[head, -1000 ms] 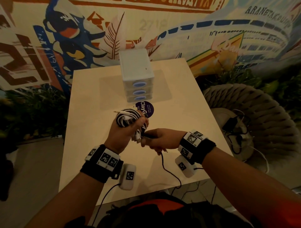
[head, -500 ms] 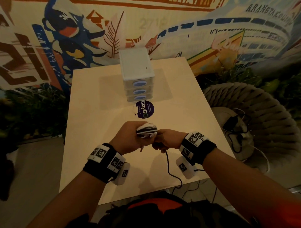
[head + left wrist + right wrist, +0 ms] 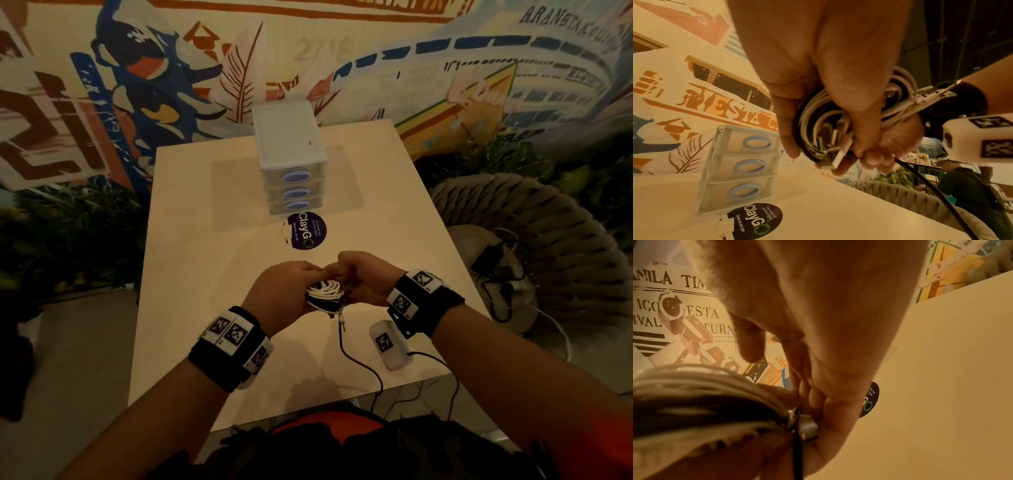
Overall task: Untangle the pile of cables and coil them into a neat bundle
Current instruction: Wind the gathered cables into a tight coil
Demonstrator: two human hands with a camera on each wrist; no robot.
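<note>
A coil of white and black cables [image 3: 324,294] hangs above the near half of the beige table [image 3: 205,274]. My left hand [image 3: 279,294] grips the cable coil [image 3: 818,116] with fingers curled round it; several plug ends [image 3: 835,155] poke out below the fingers. My right hand [image 3: 368,279] closes against the coil's right side, and its fingers pinch a black cable [image 3: 920,178] at a metal plug [image 3: 806,428]. The cable coil [image 3: 694,402] fills the lower left of the right wrist view, blurred. A loose black cable end [image 3: 342,329] dangles under the coil.
A small white three-drawer box [image 3: 291,157] stands at the table's far middle, with a round dark sticker [image 3: 306,231] in front of it. A woven chair [image 3: 531,246] with chargers and cords is at the right. Another person [image 3: 972,194] stands beyond the table.
The coil has come down and toward me, from in front of the sticker to lower between both hands. It turned, and my right hand closed in against it.
</note>
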